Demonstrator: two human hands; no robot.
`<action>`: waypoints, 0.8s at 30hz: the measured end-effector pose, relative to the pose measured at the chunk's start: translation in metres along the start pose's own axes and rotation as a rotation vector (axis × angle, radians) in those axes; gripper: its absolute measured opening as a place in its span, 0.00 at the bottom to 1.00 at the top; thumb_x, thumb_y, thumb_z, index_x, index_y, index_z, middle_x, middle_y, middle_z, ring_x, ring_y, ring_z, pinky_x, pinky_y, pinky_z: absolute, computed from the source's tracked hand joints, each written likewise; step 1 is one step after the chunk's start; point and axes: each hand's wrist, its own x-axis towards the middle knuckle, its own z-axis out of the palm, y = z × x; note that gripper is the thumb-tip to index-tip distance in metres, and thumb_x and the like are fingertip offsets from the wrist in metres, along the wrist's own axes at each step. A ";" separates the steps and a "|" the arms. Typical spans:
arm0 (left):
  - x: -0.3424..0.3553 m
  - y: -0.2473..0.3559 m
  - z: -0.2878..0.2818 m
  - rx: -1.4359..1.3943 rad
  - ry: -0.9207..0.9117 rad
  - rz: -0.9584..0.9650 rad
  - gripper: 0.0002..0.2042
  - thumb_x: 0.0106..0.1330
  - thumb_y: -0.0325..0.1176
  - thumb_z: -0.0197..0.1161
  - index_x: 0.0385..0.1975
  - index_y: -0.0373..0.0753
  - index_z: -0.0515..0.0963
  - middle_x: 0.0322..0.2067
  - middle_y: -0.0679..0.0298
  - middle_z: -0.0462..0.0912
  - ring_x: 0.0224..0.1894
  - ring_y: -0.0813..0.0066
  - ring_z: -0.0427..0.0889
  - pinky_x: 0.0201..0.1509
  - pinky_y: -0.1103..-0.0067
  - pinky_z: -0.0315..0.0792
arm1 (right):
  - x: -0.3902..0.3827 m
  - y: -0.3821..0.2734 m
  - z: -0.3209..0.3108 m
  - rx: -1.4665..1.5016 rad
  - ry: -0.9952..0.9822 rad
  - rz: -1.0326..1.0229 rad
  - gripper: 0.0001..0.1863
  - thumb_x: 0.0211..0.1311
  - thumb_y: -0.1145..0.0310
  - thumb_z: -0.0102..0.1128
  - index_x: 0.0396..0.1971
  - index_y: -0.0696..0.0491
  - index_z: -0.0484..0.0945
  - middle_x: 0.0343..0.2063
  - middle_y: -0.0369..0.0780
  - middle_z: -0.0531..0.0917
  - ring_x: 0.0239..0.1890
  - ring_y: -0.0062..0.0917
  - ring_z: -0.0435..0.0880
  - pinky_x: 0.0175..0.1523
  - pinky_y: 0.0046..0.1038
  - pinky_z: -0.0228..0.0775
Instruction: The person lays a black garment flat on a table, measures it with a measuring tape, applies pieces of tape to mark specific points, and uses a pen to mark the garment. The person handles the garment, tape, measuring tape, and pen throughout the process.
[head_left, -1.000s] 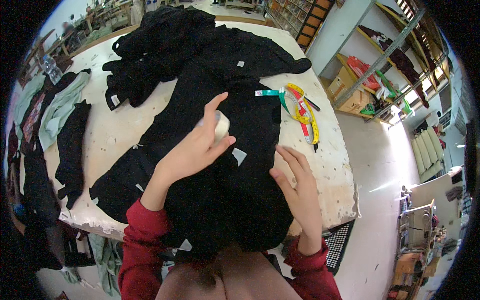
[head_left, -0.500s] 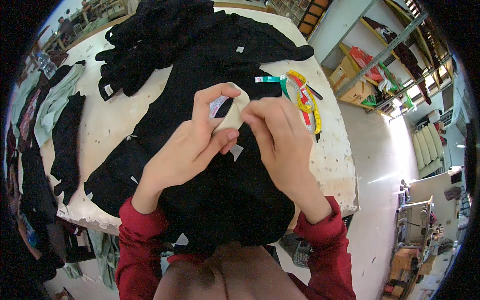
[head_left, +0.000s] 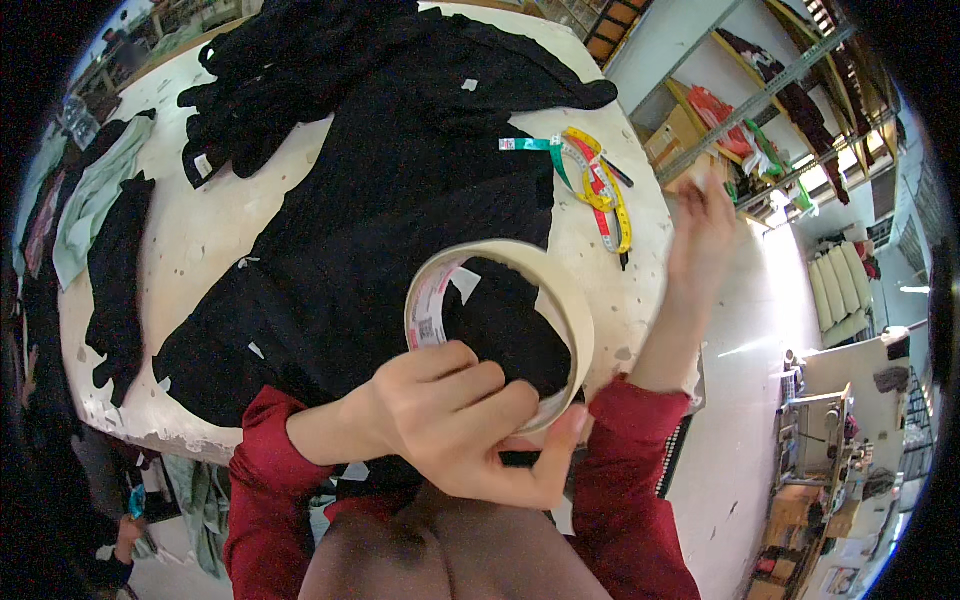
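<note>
A roll of cream masking tape (head_left: pixel 575 300) is gripped at its near rim by my left hand (head_left: pixel 460 420), fingers curled through the ring and thumb outside. Through its opening shows black fabric with a small white piece on it. Beneath lies a large black garment (head_left: pixel 370 220), spread over the table and marked with several small white pieces. My right hand (head_left: pixel 703 225) is raised out past the table's right edge, smeared by motion. Something pale shows at its fingertips, too blurred to make out.
A yellow, green and red tape measure (head_left: pixel 608 190) lies on the pale, worn table (head_left: pixel 650 300) beside a dark pen (head_left: pixel 617 172). More black garments (head_left: pixel 265 90) are heaped at the far side. Pale green cloth (head_left: pixel 95 210) hangs at the left edge. Shelving (head_left: pixel 740 110) stands at the right.
My right hand has left the tape roll and swung out to the right. My left hand has brought the roll nearer and turned it so that its ring faces up.
</note>
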 end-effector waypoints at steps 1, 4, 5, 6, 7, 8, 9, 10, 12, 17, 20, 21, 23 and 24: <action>0.006 -0.011 0.001 0.087 0.001 -0.050 0.03 0.59 0.26 0.59 0.30 0.43 0.78 0.18 0.67 0.75 0.16 0.71 0.74 0.24 0.77 0.69 | -0.003 -0.007 -0.001 0.116 -0.085 0.173 0.07 0.67 0.69 0.58 0.31 0.56 0.76 0.43 0.43 0.81 0.47 0.25 0.79 0.55 0.30 0.72; 0.019 -0.037 -0.010 0.371 -0.167 -0.289 0.21 0.62 0.23 0.52 0.54 0.50 0.78 0.25 0.64 0.73 0.27 0.63 0.76 0.32 0.75 0.69 | -0.054 -0.057 -0.013 0.338 -0.360 0.589 0.06 0.65 0.69 0.59 0.29 0.54 0.76 0.50 0.44 0.79 0.52 0.27 0.77 0.62 0.33 0.67; 0.015 -0.051 -0.005 0.467 -0.093 -0.183 0.24 0.61 0.30 0.58 0.58 0.60 0.75 0.28 0.62 0.71 0.22 0.68 0.72 0.28 0.76 0.69 | -0.070 -0.068 -0.012 0.334 -0.466 0.631 0.06 0.63 0.69 0.60 0.29 0.53 0.76 0.51 0.44 0.79 0.53 0.27 0.77 0.62 0.32 0.66; 0.016 -0.052 0.000 0.425 -0.116 -0.242 0.23 0.62 0.32 0.59 0.58 0.61 0.75 0.29 0.59 0.70 0.25 0.65 0.73 0.32 0.73 0.70 | -0.080 -0.073 -0.017 0.240 -0.517 0.629 0.08 0.63 0.66 0.61 0.29 0.53 0.75 0.52 0.44 0.78 0.55 0.29 0.76 0.62 0.34 0.65; 0.016 -0.050 0.002 0.393 -0.145 -0.308 0.23 0.63 0.34 0.59 0.59 0.62 0.74 0.30 0.57 0.70 0.29 0.61 0.73 0.36 0.69 0.70 | -0.089 -0.077 -0.021 0.155 -0.574 0.633 0.10 0.63 0.64 0.62 0.30 0.53 0.74 0.54 0.45 0.77 0.56 0.31 0.76 0.62 0.35 0.64; 0.016 -0.048 0.003 0.385 -0.180 -0.276 0.21 0.63 0.35 0.60 0.58 0.61 0.75 0.33 0.56 0.71 0.32 0.58 0.73 0.39 0.66 0.69 | -0.096 -0.079 -0.022 0.070 -0.629 0.637 0.12 0.62 0.61 0.63 0.30 0.53 0.73 0.55 0.45 0.77 0.57 0.33 0.75 0.62 0.36 0.64; 0.017 -0.044 0.005 0.377 -0.215 -0.242 0.20 0.63 0.37 0.61 0.57 0.60 0.76 0.35 0.55 0.72 0.36 0.56 0.73 0.43 0.64 0.68 | -0.100 -0.082 -0.022 0.036 -0.658 0.664 0.11 0.61 0.61 0.64 0.30 0.52 0.74 0.53 0.45 0.77 0.56 0.31 0.75 0.61 0.34 0.63; 0.016 -0.040 0.005 0.371 -0.255 -0.208 0.19 0.63 0.39 0.62 0.56 0.59 0.77 0.38 0.54 0.73 0.39 0.53 0.73 0.47 0.61 0.67 | -0.104 -0.089 -0.018 0.006 -0.685 0.693 0.11 0.60 0.61 0.65 0.30 0.52 0.74 0.52 0.45 0.78 0.54 0.29 0.76 0.60 0.32 0.63; 0.009 -0.040 0.015 0.294 -0.296 -0.208 0.17 0.62 0.42 0.63 0.52 0.57 0.79 0.43 0.54 0.74 0.46 0.51 0.72 0.52 0.58 0.64 | -0.113 -0.100 -0.008 -0.076 -0.678 0.763 0.09 0.57 0.66 0.66 0.30 0.53 0.75 0.47 0.43 0.82 0.48 0.22 0.77 0.58 0.28 0.62; -0.004 -0.042 0.036 0.178 -0.351 -0.220 0.10 0.57 0.40 0.68 0.38 0.48 0.81 0.45 0.61 0.70 0.49 0.59 0.70 0.54 0.63 0.61 | -0.139 -0.097 0.006 -0.393 -0.681 0.526 0.08 0.58 0.72 0.66 0.34 0.56 0.75 0.40 0.38 0.84 0.44 0.18 0.77 0.54 0.25 0.64; -0.003 -0.041 0.040 0.113 -0.337 -0.229 0.09 0.56 0.38 0.68 0.35 0.47 0.81 0.45 0.63 0.70 0.49 0.60 0.70 0.54 0.64 0.62 | -0.146 -0.090 0.006 -0.402 -0.625 0.565 0.09 0.59 0.73 0.66 0.37 0.56 0.76 0.36 0.38 0.84 0.40 0.18 0.80 0.49 0.23 0.68; 0.000 -0.038 0.038 0.080 -0.328 -0.217 0.09 0.56 0.38 0.68 0.35 0.46 0.80 0.45 0.62 0.71 0.49 0.58 0.70 0.53 0.62 0.62 | -0.151 -0.091 0.005 -0.394 -0.577 0.586 0.09 0.59 0.73 0.66 0.38 0.56 0.76 0.36 0.38 0.85 0.38 0.20 0.81 0.46 0.24 0.71; 0.008 -0.029 0.030 0.026 -0.307 -0.200 0.09 0.57 0.38 0.67 0.33 0.44 0.79 0.45 0.60 0.72 0.48 0.55 0.71 0.51 0.60 0.63 | -0.158 -0.093 0.007 -0.403 -0.544 0.491 0.09 0.60 0.74 0.65 0.39 0.55 0.76 0.34 0.39 0.85 0.35 0.21 0.83 0.43 0.24 0.73; 0.009 -0.025 0.030 0.041 -0.297 -0.181 0.09 0.55 0.36 0.69 0.32 0.42 0.78 0.43 0.61 0.70 0.47 0.56 0.70 0.49 0.63 0.64 | -0.161 -0.095 0.007 -0.424 -0.551 0.375 0.08 0.60 0.75 0.65 0.39 0.56 0.76 0.33 0.39 0.85 0.34 0.20 0.83 0.42 0.23 0.74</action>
